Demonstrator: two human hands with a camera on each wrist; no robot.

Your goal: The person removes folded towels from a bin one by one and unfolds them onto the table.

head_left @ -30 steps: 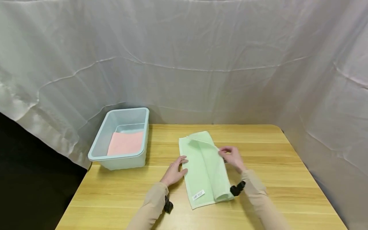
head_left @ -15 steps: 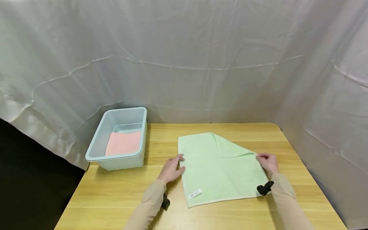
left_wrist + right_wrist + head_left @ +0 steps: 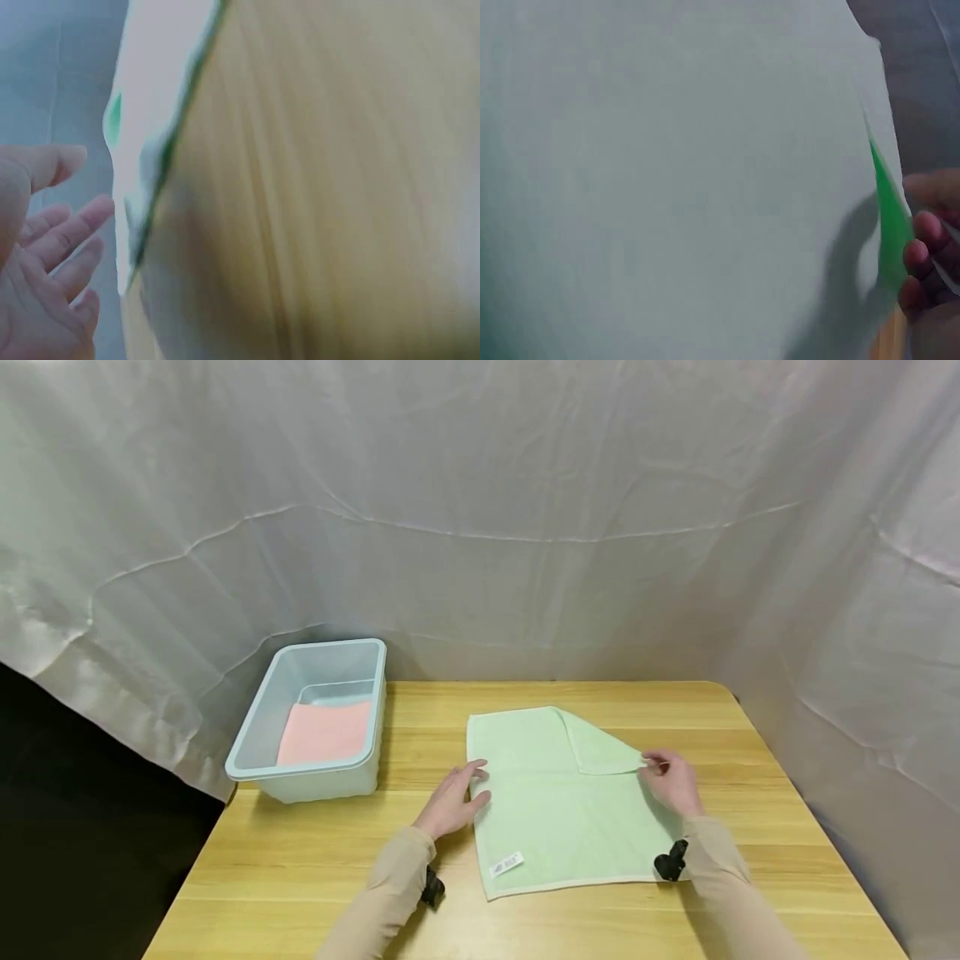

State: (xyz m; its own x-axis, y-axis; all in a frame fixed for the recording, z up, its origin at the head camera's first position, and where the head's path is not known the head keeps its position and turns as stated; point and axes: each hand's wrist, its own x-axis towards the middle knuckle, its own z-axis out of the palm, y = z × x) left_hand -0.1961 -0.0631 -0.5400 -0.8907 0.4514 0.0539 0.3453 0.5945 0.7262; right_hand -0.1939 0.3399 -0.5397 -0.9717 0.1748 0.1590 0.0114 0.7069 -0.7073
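Observation:
A light green towel (image 3: 555, 818) is spread across the table, its far right corner folded over towards the middle and a white label (image 3: 506, 864) at its near left corner. My right hand (image 3: 670, 781) pinches the towel's right edge by the folded corner, lifting it a little. The right wrist view shows my curled fingers (image 3: 919, 255) on that edge. At the towel's left edge, my left hand (image 3: 452, 802) rests with relaxed, spread fingertips. Those fingers (image 3: 75, 236) are loosely extended beside the towel (image 3: 154, 127) in the left wrist view.
On the left of the wooden table (image 3: 300, 868) stands a light blue plastic bin (image 3: 322, 768) with a folded pink cloth (image 3: 324, 732) inside. A grey curtain (image 3: 480, 527) hangs behind and along the sides.
My right hand swung the towel's upper layer open to the right, then came back slightly left with its edge. The left hand stays at the left edge.

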